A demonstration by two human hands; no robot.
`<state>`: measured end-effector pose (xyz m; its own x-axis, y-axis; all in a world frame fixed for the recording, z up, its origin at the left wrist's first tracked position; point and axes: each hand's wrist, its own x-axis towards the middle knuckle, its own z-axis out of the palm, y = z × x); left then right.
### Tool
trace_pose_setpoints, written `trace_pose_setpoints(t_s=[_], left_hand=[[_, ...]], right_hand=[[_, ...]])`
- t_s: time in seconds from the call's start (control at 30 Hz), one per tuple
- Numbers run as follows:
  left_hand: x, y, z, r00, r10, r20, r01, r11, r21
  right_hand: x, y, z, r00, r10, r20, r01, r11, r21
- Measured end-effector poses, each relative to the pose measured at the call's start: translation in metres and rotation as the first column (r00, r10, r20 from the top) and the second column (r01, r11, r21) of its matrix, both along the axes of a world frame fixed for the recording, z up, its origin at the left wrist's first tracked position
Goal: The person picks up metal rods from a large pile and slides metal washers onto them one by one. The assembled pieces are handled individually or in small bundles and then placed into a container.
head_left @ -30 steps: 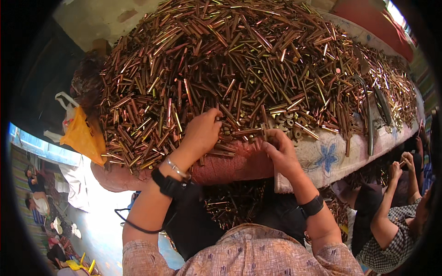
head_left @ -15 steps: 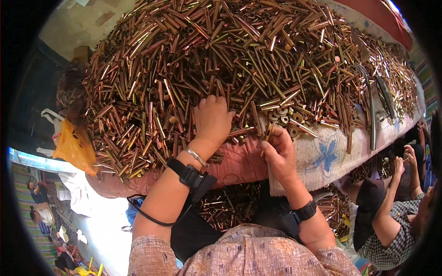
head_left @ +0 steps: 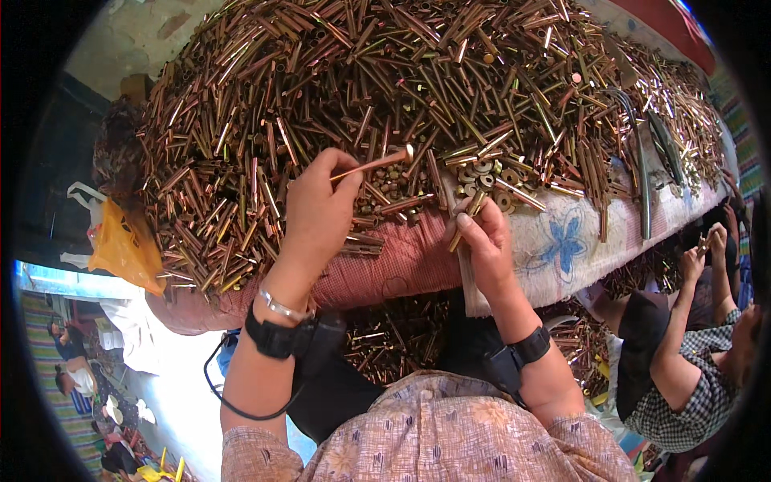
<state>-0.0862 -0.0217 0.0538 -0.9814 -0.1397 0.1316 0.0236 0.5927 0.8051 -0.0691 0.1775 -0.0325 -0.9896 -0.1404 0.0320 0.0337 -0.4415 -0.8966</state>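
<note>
My left hand (head_left: 317, 201) is closed on the shank of a long bolt (head_left: 376, 164), lifted in front of the pile with its shiny head pointing right. My right hand (head_left: 488, 241) pinches a slim brassy metal sleeve (head_left: 468, 218) between thumb and fingers, above the edge of the cloth. Between the two hands lies a small heap of nuts (head_left: 391, 183). Just beyond my right hand sits a cluster of flat washers (head_left: 490, 178). A big mound of coppery bolts and sleeves (head_left: 337, 88) spreads in front of me.
Red mesh sacking (head_left: 401, 261) and a white cloth with a blue flower (head_left: 554, 249) edge the mound. A curved metal bar (head_left: 645, 185) rests at the right. An orange plastic bag (head_left: 124, 249) hangs at the left. Another person (head_left: 683, 386) works at the right.
My left hand has drawn back from the mound to the left and now holds a bolt, uncovering the nuts. My right hand has shifted slightly, keeping its sleeve.
</note>
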Motion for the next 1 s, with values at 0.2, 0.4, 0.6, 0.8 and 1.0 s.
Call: trace_pose_setpoints(t_s=[0.2,0.4,0.6,0.8,1.0], left_hand=[[0.054,0.008,-0.014,0.991,-0.097,0.087,0.101,0.994,-0.041],[0.057,0.026,-0.036,0.989,-0.057,0.133,0.012,0.947,0.321],[0.049,0.032,-0.054,0.994,-0.112,-0.019,0.113,0.989,0.099],[0.051,0.042,-0.062,0.989,-0.139,-0.049,0.144,0.98,0.139],[0.053,0.042,-0.067,0.985,-0.173,-0.028,0.174,0.951,0.256]], right_hand=[[0.001,0.003,-0.001,0.998,0.029,-0.05,-0.017,0.974,0.225],[0.005,-0.006,-0.004,0.993,-0.012,-0.114,0.036,0.977,0.21],[0.007,-0.005,-0.009,0.951,-0.132,-0.28,0.234,0.899,0.371],[0.019,0.034,-0.002,0.833,-0.233,-0.503,0.549,0.472,0.69],[-0.003,0.044,0.004,0.846,-0.164,-0.508,0.533,0.217,0.818]])
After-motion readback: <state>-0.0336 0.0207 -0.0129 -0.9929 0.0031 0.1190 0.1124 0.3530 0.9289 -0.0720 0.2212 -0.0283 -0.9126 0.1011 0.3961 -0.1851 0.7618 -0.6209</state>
